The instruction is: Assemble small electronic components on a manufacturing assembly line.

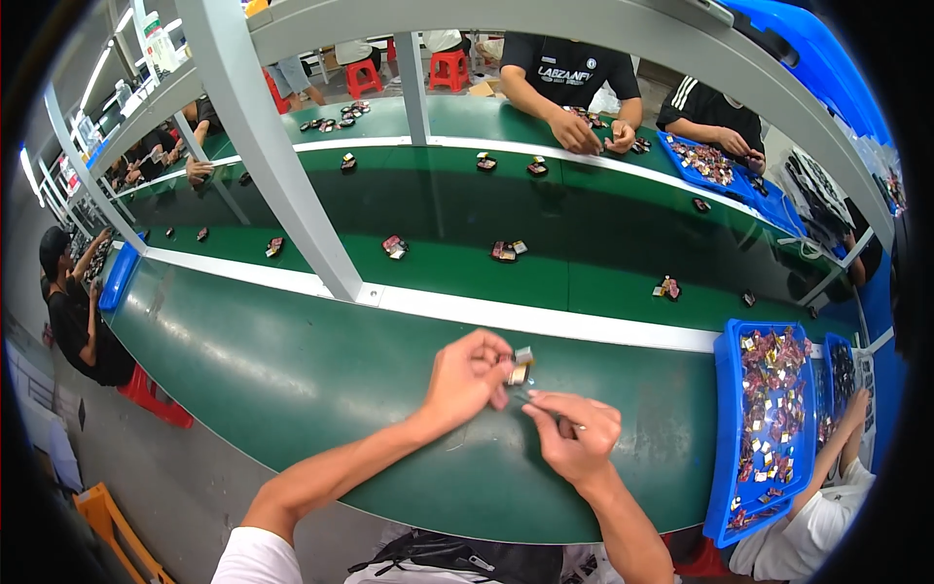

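Over the green worktable (370, 389) my left hand (467, 378) is closed, thumb against fingers, on a small electronic assembly (523, 364) with a pale, silvery block and a yellowish one. Its inner side is hidden by the fingers. Just to the right, my right hand (581, 433) pinches a thin dark tool (522, 397), whose kind is too small to make out. The tool's tip points left, close under the assembly; whether they touch, I cannot tell.
A blue tray (722, 438) full of small red-wired parts stands at the right table edge. Beyond the white rail (545, 319), a green conveyor (438, 282) carries scattered assemblies. A grey metal post (277, 165) rises ahead on the left. Co-workers sit opposite and on both sides.
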`<act>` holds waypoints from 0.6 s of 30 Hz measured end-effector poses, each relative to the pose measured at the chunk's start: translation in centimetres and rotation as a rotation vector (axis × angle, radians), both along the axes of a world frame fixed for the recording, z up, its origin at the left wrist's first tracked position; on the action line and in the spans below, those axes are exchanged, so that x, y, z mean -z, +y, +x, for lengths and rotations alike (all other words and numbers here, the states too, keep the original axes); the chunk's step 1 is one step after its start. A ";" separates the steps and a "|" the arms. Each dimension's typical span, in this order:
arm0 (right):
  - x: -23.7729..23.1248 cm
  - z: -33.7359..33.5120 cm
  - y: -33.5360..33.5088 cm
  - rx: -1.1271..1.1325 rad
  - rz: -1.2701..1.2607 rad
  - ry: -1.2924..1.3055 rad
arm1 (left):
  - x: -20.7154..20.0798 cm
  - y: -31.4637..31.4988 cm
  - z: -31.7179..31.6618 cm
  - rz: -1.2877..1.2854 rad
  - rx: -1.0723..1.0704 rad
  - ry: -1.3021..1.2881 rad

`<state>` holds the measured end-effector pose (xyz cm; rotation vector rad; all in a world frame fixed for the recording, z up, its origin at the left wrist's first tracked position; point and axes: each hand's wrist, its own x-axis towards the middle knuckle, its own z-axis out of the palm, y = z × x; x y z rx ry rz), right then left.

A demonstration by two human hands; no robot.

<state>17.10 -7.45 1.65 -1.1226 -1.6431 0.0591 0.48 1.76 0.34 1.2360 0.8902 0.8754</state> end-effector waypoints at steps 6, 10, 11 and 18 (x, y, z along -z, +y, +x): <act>-0.2 0.6 -0.9 0.087 -0.007 0.043 | -1.3 7.8 7.3 0.170 0.078 -0.010; -0.5 0.9 -1.4 0.138 -0.019 0.031 | -0.1 9.9 9.7 0.810 -0.233 0.572; -0.6 1.2 -1.5 0.145 -0.023 0.046 | 0.0 10.1 9.6 0.872 -0.353 0.591; -1.7 1.8 -2.2 0.086 -0.032 0.020 | -1.8 15.8 3.9 0.770 -0.523 0.827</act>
